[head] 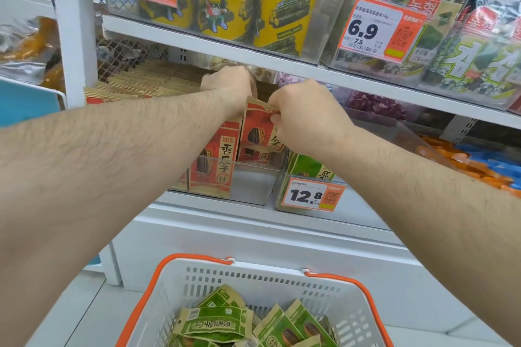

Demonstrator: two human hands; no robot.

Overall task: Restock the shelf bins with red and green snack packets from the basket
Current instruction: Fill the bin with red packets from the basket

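Head view: right hand [306, 114] is pinching a red kraft-paper packet [258, 128] printed with a sunflower seed; left hand [229, 84], just beside, is curling fingers behind it, grip unclear.

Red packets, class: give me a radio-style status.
Right hand pinches red packet over clear bin. Left hand reaches behind. Basket shows only green packets. No obstruction seen.

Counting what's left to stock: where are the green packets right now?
In the head view, loose green packets lie in the white basket at bottom centre, below both arms. More green packets stand in the shelf bin behind the 12.8 price tag.
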